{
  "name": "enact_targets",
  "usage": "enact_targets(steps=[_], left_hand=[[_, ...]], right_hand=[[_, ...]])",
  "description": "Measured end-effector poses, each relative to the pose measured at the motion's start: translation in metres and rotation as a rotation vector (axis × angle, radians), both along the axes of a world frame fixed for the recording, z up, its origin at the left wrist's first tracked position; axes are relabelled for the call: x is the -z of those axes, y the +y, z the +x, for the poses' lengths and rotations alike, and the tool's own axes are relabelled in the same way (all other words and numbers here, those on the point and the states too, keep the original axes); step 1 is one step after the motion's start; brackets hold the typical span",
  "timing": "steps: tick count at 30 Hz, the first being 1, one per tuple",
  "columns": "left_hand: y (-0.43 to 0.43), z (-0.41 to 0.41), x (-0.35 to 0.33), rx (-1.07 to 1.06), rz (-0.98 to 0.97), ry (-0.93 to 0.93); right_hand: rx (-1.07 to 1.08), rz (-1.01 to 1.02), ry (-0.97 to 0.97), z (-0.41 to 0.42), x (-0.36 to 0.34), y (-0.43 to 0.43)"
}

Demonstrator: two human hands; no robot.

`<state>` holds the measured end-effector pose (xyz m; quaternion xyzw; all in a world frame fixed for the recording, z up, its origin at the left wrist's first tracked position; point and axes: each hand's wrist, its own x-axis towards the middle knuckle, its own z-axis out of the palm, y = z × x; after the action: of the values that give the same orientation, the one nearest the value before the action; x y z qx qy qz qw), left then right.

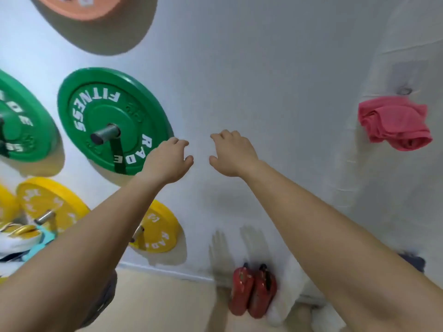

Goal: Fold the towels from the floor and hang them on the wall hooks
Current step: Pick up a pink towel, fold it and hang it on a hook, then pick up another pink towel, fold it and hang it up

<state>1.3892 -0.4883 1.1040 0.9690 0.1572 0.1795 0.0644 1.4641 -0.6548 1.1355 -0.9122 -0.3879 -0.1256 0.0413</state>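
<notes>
Now we reach toward the wall (pixel 275 68), empty-handed.
Our left hand (pixel 167 161) and right hand (pixel 231 154) curl loosely, gripping nothing; the pink towel (pixel 393 123) hangs bunched at far right, seemingly hooked there.

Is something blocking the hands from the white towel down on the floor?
Nothing visible does. The empty left hand and right hand hover near the wall; the crumpled white cloth towel lies below, two red weights beside it, not over it.
</notes>
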Motion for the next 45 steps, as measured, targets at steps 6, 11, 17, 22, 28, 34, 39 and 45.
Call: enact_targets(steps=[6,11,17,22,28,34,39,45], left_hand=[[0.114,-0.167,0.076,-0.249,-0.124,0.179],[0.179,-0.310,0.134,-0.427,-0.229,0.302],[0.233,-0.483,0.184,-0.661,-0.337,0.333],[0.251,-0.607,0.220,-0.868,-0.437,0.368],[0.262,-0.715,0.255,-1.068,-0.546,0.380],[0.296,-0.795,0.287,-1.204,-0.602,0.441],[0.349,-0.844,0.321,-1.234,-0.673,0.509],[0.422,-0.898,0.383,-1.218,-0.785,0.552]], right_hand=[[-0.221,-0.140,0.142,-0.122,0.078,0.132],[-0.410,-0.233,0.217,-0.239,0.129,0.226],[-0.663,-0.311,0.246,-0.392,0.176,0.321],[-0.849,-0.410,0.255,-0.497,0.209,0.374],[-1.002,-0.513,0.279,-0.586,0.247,0.424],[-1.083,-0.606,0.346,-0.656,0.295,0.478],[-1.066,-0.686,0.450,-0.697,0.343,0.535],[-0.977,-0.787,0.538,-0.741,0.415,0.608]])
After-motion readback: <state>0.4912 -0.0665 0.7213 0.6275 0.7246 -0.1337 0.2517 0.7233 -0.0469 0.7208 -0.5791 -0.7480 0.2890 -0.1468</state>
